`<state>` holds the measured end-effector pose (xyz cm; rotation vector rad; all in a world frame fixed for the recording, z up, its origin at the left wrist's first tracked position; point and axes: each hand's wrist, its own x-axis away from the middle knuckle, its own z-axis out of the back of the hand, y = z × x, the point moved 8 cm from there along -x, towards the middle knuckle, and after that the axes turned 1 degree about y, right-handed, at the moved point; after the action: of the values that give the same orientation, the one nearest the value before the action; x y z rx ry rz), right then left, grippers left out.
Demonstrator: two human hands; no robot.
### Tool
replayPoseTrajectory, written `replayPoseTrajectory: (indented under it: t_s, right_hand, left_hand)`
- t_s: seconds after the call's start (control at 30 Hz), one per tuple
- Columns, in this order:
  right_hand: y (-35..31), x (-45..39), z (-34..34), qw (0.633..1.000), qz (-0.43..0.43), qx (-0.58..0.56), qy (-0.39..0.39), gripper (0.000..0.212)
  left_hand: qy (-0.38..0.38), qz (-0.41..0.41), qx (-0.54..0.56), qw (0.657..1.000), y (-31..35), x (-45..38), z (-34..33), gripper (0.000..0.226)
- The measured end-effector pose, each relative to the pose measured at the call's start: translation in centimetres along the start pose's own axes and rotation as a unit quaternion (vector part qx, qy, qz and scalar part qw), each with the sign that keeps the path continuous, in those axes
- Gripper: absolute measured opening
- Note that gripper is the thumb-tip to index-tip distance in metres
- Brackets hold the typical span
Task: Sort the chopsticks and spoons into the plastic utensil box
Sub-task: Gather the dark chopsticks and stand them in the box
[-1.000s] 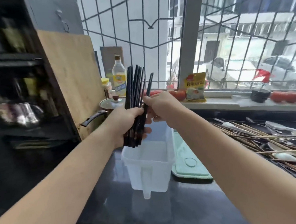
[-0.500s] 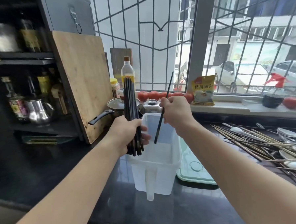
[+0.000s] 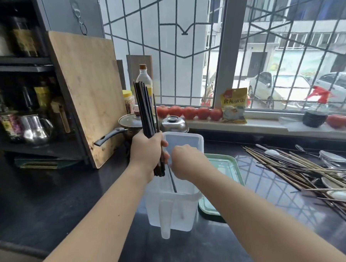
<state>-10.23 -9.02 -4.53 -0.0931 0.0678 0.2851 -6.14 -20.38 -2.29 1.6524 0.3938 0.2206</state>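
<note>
- Left hand (image 3: pixel 147 152): clenched round upright bundle of long black chopsticks (image 3: pixel 145 110), above box.
- Right hand (image 3: pixel 186 162): pinching single black chopstick (image 3: pixel 172 180), tip inside translucent white plastic utensil box (image 3: pixel 189 208).
- Heap of bamboo chopsticks (image 3: pixel 290 168) and metal spoons (image 3: pixel 336 158): unsorted on dark countertop (image 3: pixel 71 196); task barely begun.

Cutting board (image 3: pixel 90 91), tomatoes (image 3: pixel 189 112), pot (image 3: pixel 130 123)

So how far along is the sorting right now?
Barely started. The plastic utensil box holds only the single black chopstick that the right hand is lowering in. The left hand grips the black bundle. The wooden chopsticks and spoons lie unsorted on the counter.
</note>
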Motion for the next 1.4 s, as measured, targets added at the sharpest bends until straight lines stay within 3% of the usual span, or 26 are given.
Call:
replayPoseTrajectory:
  t_s: [0.1,0.17,0.23,0.27,0.47,0.57,0.6,0.67,0.7,0.77,0.83,0.93,1.07,1.2,1.3,1.4]
  right_hand:
    - [1.1,-0.6,0.8,0.985,-0.019,-0.167,0.042,0.019]
    - [2.0,-0.7,1.6,0.913,-0.052,-0.401,0.058,0.032]
    - [2.6,-0.3,2.3,0.824,-0.07,-0.559,0.05,0.04]
    - [2.7,-0.2,2.7,0.803,-0.061,-0.591,0.049,0.04]
    - [3.0,-0.6,3.1,0.797,-0.024,-0.601,0.056,0.034]
    - [3.7,-0.6,4.1,0.732,-0.065,-0.672,0.097,0.029]
    - [4.1,-0.8,4.4,0.741,-0.079,-0.654,0.126,0.03]
    - [3.7,-1.0,4.9,0.839,-0.07,-0.517,0.154,0.035]
    - [2.7,-1.0,4.7,0.896,-0.051,-0.421,0.133,0.035]
    - [0.9,-0.7,2.9,0.972,-0.016,-0.224,0.064,0.029]
    - [-0.2,-0.1,1.5,0.995,0.014,-0.088,0.04,0.019]
    - [-0.6,0.2,1.0,0.997,0.034,-0.029,0.055,0.011]
    - [-0.5,0.2,0.8,0.998,0.028,-0.022,0.049,0.012]
    - [0.7,-0.3,1.7,0.984,-0.012,-0.163,0.077,0.021]
    - [1.6,-0.4,2.7,0.916,-0.03,-0.389,0.096,0.039]
    - [1.3,0.5,3.9,0.832,-0.012,-0.551,0.063,0.035]
  left_hand:
    - [-0.004,0.017,0.029,0.999,-0.4,-0.3,0.3,0.004]
    - [-0.026,0.025,0.059,0.998,-0.5,-0.3,0.2,0.006]
    - [-0.059,0.029,0.067,0.996,-0.6,0.0,-0.4,0.012]
    - [-0.074,0.03,0.06,0.995,-0.6,0.2,-0.8,0.014]
    - [-0.125,0.018,-0.011,0.992,-0.5,0.8,-1.9,0.012]
    - [-0.01,-0.06,-0.065,0.996,0.7,0.7,-0.4,0.014]
    - [0.054,-0.094,-0.076,0.991,1.4,0.8,0.6,0.016]
    - [0.137,-0.129,-0.061,0.98,2.6,0.9,2.1,0.021]
    - [0.144,-0.126,-0.045,0.981,2.9,0.8,2.5,0.02]
    - [0.103,-0.078,0.001,0.992,2.5,0.2,2.4,0.016]
    - [0.044,-0.017,0.023,0.999,1.1,-0.3,1.6,0.01]
    - [0.029,0.002,-0.025,0.999,-0.2,-0.4,1.4,0.02]
    - [0.017,-0.016,-0.043,0.999,0.2,0.0,1.1,0.015]
    - [-0.018,-0.026,-0.065,0.997,0.3,0.4,0.4,0.013]
    - [-0.036,-0.025,-0.056,0.998,0.6,0.8,0.1,0.01]
    - [-0.051,-0.027,-0.029,0.998,0.7,1.0,-0.2,0.012]
